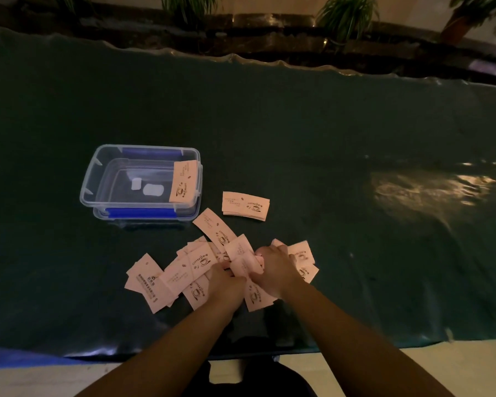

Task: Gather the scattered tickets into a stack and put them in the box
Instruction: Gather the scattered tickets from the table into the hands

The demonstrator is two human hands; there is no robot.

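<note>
Where the dark green tabletop [298, 124] ends, plants [345, 12] stand in a dim room. Both arms reach forward. The left hand [225, 279] and right hand [278, 267] pinch pink coffee tickets [184, 270].

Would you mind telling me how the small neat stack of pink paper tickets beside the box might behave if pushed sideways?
The neat stack of pink paper tickets looks thin and light, so it would probably slide easily. Its layered edges suggest it might fan apart. The glossy dark green table cover likely offers little grip.
</note>
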